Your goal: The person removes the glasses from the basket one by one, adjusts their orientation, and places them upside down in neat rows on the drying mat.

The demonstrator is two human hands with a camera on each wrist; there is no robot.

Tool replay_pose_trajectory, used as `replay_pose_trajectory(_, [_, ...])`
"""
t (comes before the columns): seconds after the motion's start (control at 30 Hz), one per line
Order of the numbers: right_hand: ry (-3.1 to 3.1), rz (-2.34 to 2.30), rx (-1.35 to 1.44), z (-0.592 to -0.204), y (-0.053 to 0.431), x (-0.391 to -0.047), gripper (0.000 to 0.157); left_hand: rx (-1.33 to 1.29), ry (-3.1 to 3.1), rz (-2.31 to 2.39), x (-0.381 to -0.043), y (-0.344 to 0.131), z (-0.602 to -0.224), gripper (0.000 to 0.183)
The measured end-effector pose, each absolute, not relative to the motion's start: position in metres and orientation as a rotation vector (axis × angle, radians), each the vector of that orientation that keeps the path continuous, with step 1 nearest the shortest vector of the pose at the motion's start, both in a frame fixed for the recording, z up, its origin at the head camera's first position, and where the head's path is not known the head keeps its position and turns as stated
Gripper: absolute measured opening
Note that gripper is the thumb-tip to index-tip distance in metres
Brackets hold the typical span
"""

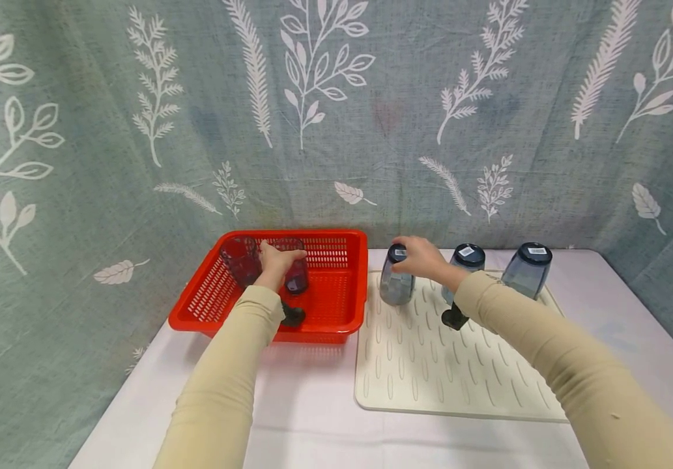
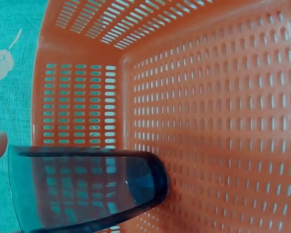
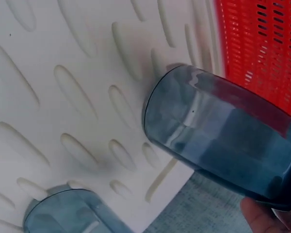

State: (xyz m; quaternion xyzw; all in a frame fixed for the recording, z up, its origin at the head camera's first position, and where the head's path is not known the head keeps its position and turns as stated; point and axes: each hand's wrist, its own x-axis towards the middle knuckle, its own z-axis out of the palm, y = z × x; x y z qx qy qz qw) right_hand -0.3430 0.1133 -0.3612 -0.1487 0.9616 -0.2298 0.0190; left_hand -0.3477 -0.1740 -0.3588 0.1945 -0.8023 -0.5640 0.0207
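Note:
My left hand [image 1: 277, 264] reaches into the red basket [image 1: 359, 286] and holds a dark blue drinking glass [image 1: 297, 281] near its rim. In the left wrist view, this glass [image 2: 87, 189] has its base on the basket floor, with fingertips at both sides of its mouth. Another glass [image 1: 239, 257] leans in the basket, left of that hand. At the left end of the cream ribbed mat [image 1: 418, 384], my right hand [image 1: 424, 258] grips an upside-down glass [image 1: 397, 286] by its base. Its rim meets the mat in the right wrist view.
Two more upside-down glasses stand on the mat, one [image 1: 468, 254] partly behind the right forearm and one [image 1: 528, 268] at the far right. A patterned curtain [image 1: 395, 130] hangs behind the white table [image 1: 307, 404]. The basket's wall borders the mat's left edge.

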Motion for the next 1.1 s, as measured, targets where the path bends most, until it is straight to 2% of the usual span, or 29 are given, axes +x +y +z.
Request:
replay_pose_trajectory(0.43, [2.945, -0.779, -0.408, -0.367, 0.124, -0.345, 0.064, 0.611, -2.385, -1.744, -0.352, -0.172, -0.362, 0.096])
replay_pose_trajectory(1.1, [2.913, -0.848, -0.46, -0.372, 0.127, -0.338, 0.065, 0.633, -2.364, -1.876, -0.359, -0.181, -0.376, 0.097])
